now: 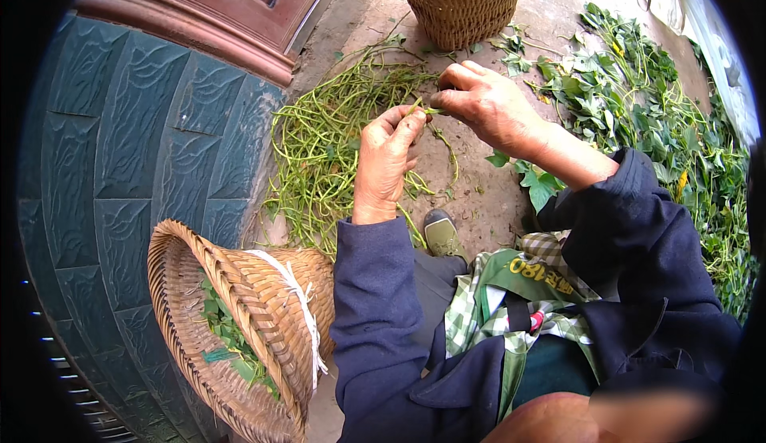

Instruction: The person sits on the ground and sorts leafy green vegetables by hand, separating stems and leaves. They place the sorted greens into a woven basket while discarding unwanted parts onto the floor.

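Between my two hands is a thin green vine stem (432, 111). My left hand (386, 155) pinches it with thumb and forefinger. Close beside it, my right hand (488, 105) grips the stem's other part with thumb and bent fingers. A short stem end sticks up above the left thumb. Below the hands, on the concrete floor (485, 203), lies a heap of stripped green stems (323, 143). A few lobed green leaves (540, 187) show under my right forearm; what they hang from is hidden.
A woven basket (275, 299) with cut leaves (236, 335) inside leans at my left. Another woven basket (464, 12) stands ahead. Leafy vines (646, 102) spread along the right, beside plastic sheeting (712, 36). A blue tiled wall (131, 126) and brown door (239, 6) border the left.
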Demonstrator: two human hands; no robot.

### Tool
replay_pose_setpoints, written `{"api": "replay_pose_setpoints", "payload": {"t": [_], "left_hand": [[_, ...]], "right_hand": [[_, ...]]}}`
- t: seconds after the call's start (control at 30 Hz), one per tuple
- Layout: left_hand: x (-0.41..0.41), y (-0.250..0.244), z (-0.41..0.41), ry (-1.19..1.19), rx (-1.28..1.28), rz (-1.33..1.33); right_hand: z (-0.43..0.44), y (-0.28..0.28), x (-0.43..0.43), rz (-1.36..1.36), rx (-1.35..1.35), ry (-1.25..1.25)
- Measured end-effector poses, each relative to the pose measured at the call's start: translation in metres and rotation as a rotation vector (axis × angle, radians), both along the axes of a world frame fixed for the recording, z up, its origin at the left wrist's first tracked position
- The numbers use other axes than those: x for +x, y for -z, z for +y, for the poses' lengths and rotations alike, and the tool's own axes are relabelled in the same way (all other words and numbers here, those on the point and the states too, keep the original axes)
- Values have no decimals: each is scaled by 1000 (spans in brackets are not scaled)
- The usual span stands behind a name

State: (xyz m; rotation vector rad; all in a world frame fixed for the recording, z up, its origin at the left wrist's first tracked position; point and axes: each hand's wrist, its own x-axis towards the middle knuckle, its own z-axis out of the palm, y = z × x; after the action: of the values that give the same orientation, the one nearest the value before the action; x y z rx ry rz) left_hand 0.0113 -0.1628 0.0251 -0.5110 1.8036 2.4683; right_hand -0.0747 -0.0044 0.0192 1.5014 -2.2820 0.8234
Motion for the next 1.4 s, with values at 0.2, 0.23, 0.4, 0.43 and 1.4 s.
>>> {"api": "replay_pose_setpoints", "payload": {"t": [0.2,0.23,0.4,0.43,1.4], "left_hand": [[-2,2,1,-4,-81,-25],[-1,3,1,-13,-118,-34],[-2,8,4,-84,-39,34],[-2,5,5,-111,-21,38],[0,12,7,-105,204,27]], "right_hand": [[1,2,0,54,70,22],[1,2,0,61,71,14],[-2,9,2,-284,-180,-26],[-3,10,3,-333,-204,-33],[-12,6,16,-899,-237,69]]}}
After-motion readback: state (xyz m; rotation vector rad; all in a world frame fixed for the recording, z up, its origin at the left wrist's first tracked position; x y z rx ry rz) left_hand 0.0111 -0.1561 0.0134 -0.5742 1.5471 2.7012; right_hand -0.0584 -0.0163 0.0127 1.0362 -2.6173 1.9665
